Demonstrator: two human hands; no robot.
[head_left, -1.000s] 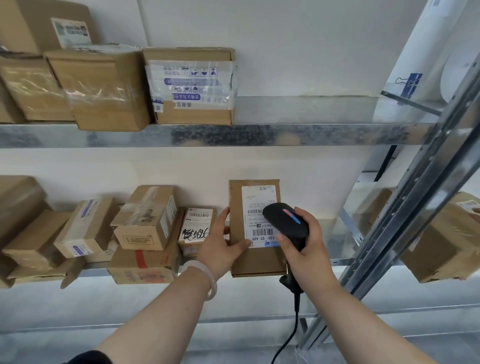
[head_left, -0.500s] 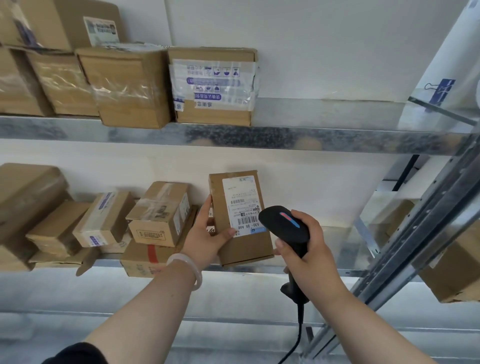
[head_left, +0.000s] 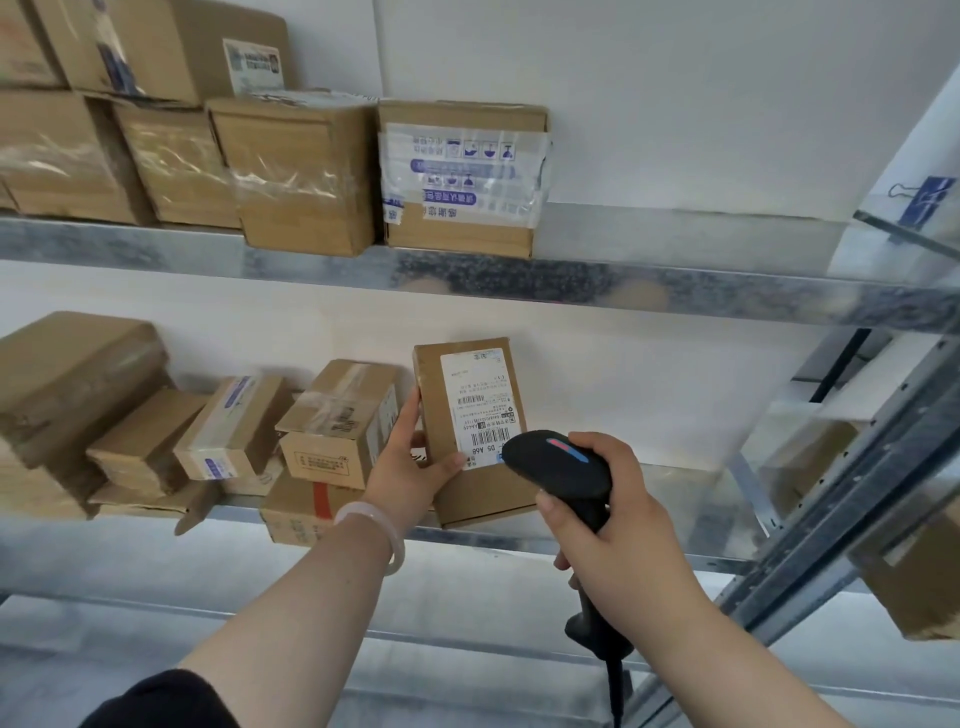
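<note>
Scanning looks to be the step in hand: the left hand (head_left: 410, 467) pinches the upright parcel (head_left: 470, 499) between thumb and fingers at the shelf's (head_left: 685, 493) front edge, while the right hand (head_left: 618, 530) curls its fingers round the scanner (head_left: 558, 465), which next needs aiming squarely at the label (head_left: 480, 400).

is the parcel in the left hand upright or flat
Standing up, slightly tilted: the parcel sits on its bottom edge on the shelf, label facing out, left hand gripping it.

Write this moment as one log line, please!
left hand: holds labelled box at lower shelf | right hand: grips scanner near label
</note>
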